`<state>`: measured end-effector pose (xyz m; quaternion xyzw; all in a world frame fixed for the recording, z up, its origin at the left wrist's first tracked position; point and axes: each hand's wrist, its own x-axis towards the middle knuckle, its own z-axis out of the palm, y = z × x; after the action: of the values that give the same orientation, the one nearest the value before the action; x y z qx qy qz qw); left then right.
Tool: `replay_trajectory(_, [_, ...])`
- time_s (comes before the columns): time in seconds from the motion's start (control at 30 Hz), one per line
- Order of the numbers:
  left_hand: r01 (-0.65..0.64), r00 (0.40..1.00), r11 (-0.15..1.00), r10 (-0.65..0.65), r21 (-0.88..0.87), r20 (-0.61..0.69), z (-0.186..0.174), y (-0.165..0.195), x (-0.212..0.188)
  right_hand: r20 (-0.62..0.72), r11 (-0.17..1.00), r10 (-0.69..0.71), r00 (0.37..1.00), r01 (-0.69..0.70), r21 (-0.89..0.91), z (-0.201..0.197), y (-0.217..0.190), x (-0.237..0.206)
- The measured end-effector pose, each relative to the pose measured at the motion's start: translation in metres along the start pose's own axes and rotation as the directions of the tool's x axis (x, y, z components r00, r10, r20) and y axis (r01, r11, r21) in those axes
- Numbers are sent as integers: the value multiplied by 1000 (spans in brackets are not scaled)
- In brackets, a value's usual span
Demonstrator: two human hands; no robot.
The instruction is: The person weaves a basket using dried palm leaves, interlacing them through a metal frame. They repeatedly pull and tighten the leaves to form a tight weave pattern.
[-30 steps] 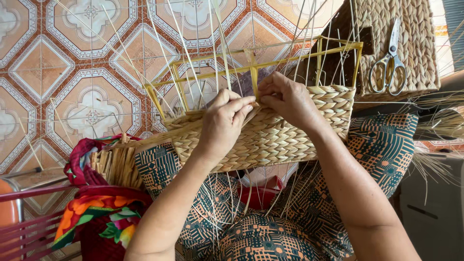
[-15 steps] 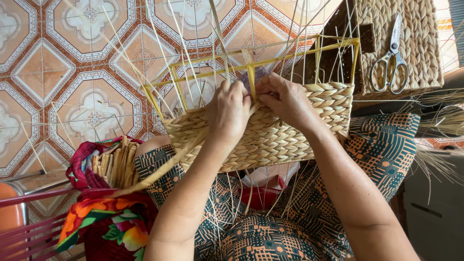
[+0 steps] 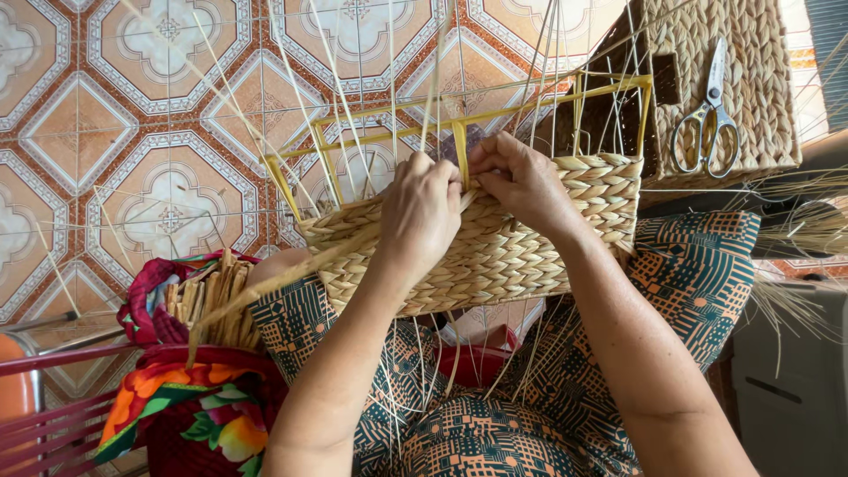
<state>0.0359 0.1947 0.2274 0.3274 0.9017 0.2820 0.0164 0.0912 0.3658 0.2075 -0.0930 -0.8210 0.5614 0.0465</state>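
In the head view, the half-woven basket [image 3: 495, 247] rests on the person's lap, so both hands can reach its top edge. The left hand [image 3: 422, 216] and right hand [image 3: 521, 181] pinch a straw strand [image 3: 291, 274] there beside the yellow frame [image 3: 459, 150]. Scissors [image 3: 707, 115] lie right of the basket.

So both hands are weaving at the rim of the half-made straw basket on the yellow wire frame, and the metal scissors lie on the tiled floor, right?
Not quite: the head view shows the metal scissors lying on a finished woven basket, not the floor. Both hands, left hand and right hand, do work at the half-made straw basket.
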Motion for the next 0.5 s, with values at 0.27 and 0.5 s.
replay_trajectory(0.27, [-297,954,899,294,322,58,-13,1,-36,31,999,13,999,-11,-46,-5,-23,-11])
replay_trajectory(0.5, [-124,892,984,53,129,448,-82,-27,-12,66,795,-508,859,497,-348,-2,-51,-22])
